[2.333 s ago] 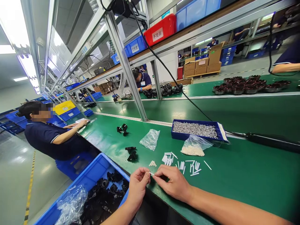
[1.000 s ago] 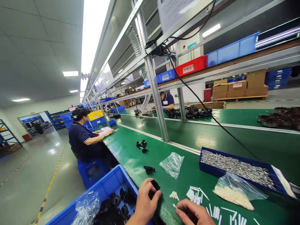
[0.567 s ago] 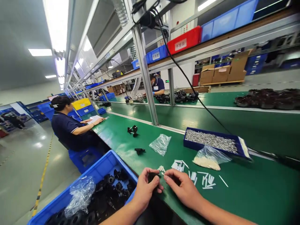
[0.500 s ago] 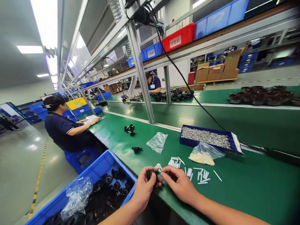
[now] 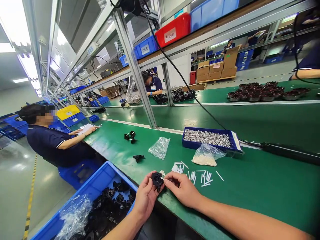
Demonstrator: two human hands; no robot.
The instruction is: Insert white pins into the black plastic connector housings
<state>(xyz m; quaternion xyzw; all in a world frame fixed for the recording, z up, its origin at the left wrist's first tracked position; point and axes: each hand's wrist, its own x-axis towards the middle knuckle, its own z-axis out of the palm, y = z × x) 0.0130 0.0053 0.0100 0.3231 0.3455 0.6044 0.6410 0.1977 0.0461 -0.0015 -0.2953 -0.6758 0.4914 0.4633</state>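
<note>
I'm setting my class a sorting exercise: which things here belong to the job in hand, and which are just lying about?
Likely in the job:
black part, held in the left hand, right hand at its edge
small pale rings
white sticks
blue bin of black parts

Probably just lying about:
clear bag on the bench
crumpled plastic in the bin
red box on the shelf

A long green bench (image 5: 255, 186) stretches beneath a slanting metal post (image 5: 135, 70) and a wooden shelf (image 5: 175, 46). Bright ceiling lights (image 5: 15, 21) shine at upper left, above a glossy grey floor (image 5: 15, 183) with a yellow-and-black line (image 5: 30, 200). Cardboard boxes (image 5: 216, 68) stand stacked beyond, near a white wall (image 5: 184, 69).
</note>
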